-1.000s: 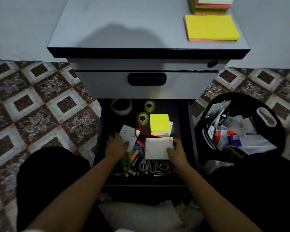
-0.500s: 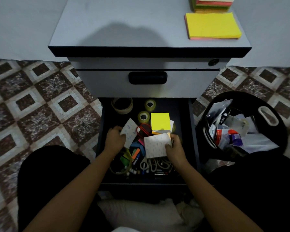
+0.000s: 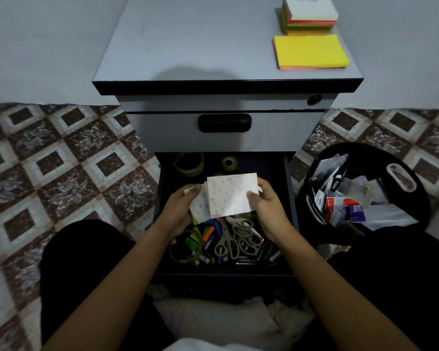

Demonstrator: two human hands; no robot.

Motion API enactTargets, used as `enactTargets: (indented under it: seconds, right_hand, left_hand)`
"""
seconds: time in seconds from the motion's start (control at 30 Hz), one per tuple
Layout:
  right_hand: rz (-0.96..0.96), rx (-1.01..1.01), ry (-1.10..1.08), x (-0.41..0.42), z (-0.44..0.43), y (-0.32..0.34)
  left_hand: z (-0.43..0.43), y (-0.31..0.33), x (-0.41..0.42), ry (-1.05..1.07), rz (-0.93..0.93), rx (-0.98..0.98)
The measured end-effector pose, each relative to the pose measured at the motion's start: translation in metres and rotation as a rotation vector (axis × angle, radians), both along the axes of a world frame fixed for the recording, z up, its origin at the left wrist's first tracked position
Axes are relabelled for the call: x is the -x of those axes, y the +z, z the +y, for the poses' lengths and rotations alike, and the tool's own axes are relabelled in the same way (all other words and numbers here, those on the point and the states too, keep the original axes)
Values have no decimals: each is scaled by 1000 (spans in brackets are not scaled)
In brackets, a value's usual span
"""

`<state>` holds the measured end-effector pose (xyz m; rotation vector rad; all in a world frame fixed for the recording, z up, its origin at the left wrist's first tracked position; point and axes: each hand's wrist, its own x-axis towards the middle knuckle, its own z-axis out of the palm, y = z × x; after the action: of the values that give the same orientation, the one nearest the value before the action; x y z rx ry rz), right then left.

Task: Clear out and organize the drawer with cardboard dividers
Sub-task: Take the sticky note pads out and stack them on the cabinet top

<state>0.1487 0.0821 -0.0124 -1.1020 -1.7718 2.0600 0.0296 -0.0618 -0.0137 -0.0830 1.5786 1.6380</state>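
Observation:
The bottom drawer (image 3: 288, 198) of a grey cabinet stands pulled out, full of stationery. Above it my right hand (image 3: 262, 207) grips a white patterned note pad (image 3: 232, 196) by its right edge. My left hand (image 3: 179, 209) holds a second patterned pad (image 3: 199, 207), tucked partly under the first. Below the pads lie scissors (image 3: 238, 238), markers and coloured sticky tabs (image 3: 200, 235). Tape rolls (image 3: 188, 163) sit at the drawer's back. No cardboard dividers are in view.
A black basket (image 3: 413, 198) of packets and wrappers stands on the tiled floor to the right. On the cabinet top (image 3: 200, 46) lie a yellow paper pad (image 3: 309, 51) and a multicoloured note stack (image 3: 309, 15). A white cushion (image 3: 223, 323) lies under the drawer front.
Both hands lifted their patterned pads out of the drawer and brought them together, the right pad now overlapping the left. The yellow sticky pad is now hidden behind them.

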Motion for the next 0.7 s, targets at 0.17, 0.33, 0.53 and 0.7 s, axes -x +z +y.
enactTargets:
  seconds: [0.17,0.33,0.53,0.7]
  right_hand:
    - [-108,-18,41,3,-3,-1]
    - [-196,-117,164,-4,-16,1]
    - [-184,-73,64,-7,-15,9]
    - [-115,-96,24,-8,4,37]
  left_hand:
    - [2,0,-12,-72,-201,-83]
    - [9,-2,-28,-94,-210,-71]
    - [16,13,-32,-154,2,57]
    - [23,40,-19,-242,358,212]
